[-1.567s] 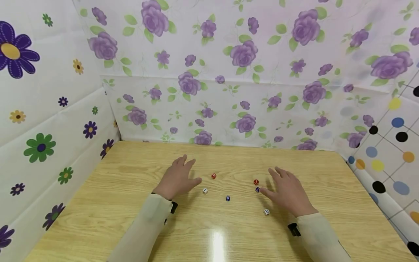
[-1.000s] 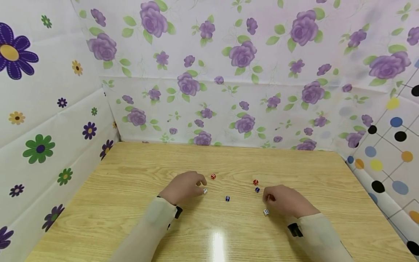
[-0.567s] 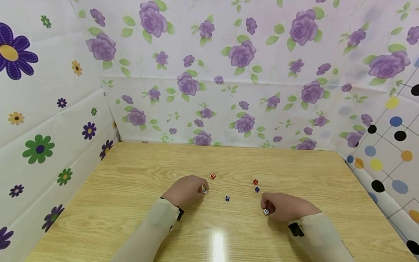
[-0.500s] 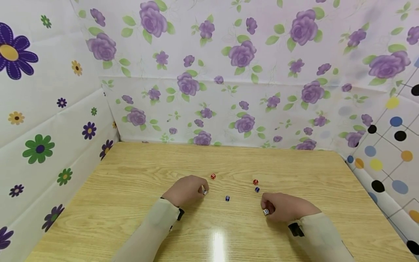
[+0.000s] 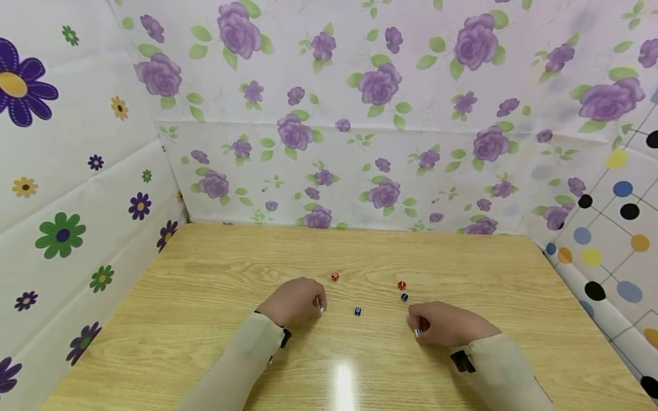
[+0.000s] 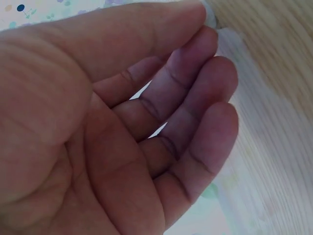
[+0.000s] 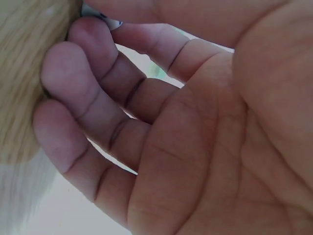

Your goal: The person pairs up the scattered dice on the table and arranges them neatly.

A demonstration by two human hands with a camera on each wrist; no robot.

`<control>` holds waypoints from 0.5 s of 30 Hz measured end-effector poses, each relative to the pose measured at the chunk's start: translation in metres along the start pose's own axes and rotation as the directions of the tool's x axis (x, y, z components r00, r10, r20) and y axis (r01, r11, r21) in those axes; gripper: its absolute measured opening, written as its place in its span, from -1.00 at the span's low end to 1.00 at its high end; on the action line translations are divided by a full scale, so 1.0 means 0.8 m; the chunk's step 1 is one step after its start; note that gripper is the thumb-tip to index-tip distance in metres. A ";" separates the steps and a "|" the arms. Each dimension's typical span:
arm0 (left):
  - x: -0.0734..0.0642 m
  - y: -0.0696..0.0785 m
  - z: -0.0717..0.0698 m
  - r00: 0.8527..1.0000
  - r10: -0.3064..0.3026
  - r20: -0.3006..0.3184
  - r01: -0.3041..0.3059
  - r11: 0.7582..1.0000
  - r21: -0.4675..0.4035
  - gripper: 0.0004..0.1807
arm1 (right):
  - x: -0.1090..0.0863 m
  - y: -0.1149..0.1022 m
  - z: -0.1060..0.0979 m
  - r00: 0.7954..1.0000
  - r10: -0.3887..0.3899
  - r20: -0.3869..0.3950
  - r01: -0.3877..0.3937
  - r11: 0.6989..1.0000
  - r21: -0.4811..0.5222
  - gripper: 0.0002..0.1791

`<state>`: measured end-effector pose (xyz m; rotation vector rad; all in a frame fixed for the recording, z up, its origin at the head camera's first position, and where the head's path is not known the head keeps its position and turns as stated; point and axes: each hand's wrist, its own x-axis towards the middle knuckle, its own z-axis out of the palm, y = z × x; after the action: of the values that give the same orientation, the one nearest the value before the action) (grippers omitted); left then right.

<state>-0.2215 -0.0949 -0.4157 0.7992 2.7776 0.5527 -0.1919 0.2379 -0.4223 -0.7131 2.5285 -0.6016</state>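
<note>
Between thumb and index finger, my left hand (image 5: 294, 301) pinches a white die (image 5: 321, 310) down at the wooden table (image 5: 216, 268); most of the die is hidden. My right hand (image 5: 449, 324) pinches another white die (image 5: 418, 333) the same way. In the right wrist view a sliver of that die (image 7: 100, 14) shows at the fingertips. A red die (image 5: 335, 277) lies just beyond my left hand. A blue die (image 5: 357, 311) sits between the hands. Close past my right fingers are a second blue die (image 5: 404, 297) and a second red die (image 5: 402, 285).
A white sheet with purple roses (image 5: 380, 85) rises behind the table's far edge. Flower-printed cloth (image 5: 61, 234) walls the left side, and dotted cloth (image 5: 612, 240) the right. Light glares off the near table surface (image 5: 342, 382).
Both hands came down from open, spread poses above the table, and each took a white die between thumb and finger. The left die has since shifted slightly nearer. The red and blue dice stayed put.
</note>
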 end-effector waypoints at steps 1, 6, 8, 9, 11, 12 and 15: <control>0.001 0.001 0.001 1.000 0.000 0.006 0.000 1.000 0.005 -0.87 | -0.001 -0.001 0.000 1.000 -0.003 0.001 0.003 1.000 0.000 -0.84; 0.003 0.003 0.002 0.999 0.004 0.034 -0.004 1.000 0.006 -0.85 | -0.001 -0.004 0.002 1.000 -0.020 0.001 0.020 1.000 -0.007 -0.83; 0.002 0.004 0.002 0.999 0.010 0.049 -0.010 1.000 -0.009 -0.85 | 0.001 -0.005 0.005 0.999 -0.031 0.005 0.031 0.999 -0.004 -0.84; 0.001 0.005 0.001 0.998 0.013 0.056 -0.012 1.000 -0.019 -0.84 | 0.001 -0.006 0.006 0.999 -0.036 0.008 0.036 0.999 0.000 -0.84; 0.000 0.007 0.000 0.997 0.016 0.069 -0.013 0.999 -0.039 -0.84 | 0.003 -0.006 0.009 0.999 -0.042 0.013 0.042 0.999 0.008 -0.84; -0.001 0.007 0.000 0.997 0.015 0.074 -0.012 0.999 -0.044 -0.85 | 0.003 -0.007 0.010 0.999 -0.041 0.015 0.040 0.999 0.013 -0.84; -0.003 0.009 -0.001 0.997 0.007 0.079 -0.003 0.999 -0.042 -0.85 | 0.004 -0.007 0.010 1.000 -0.022 0.013 0.022 1.000 0.019 -0.86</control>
<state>-0.2162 -0.0903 -0.4121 0.8016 2.6838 0.5657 -0.1883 0.2296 -0.4272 -0.7366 2.5027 -0.6255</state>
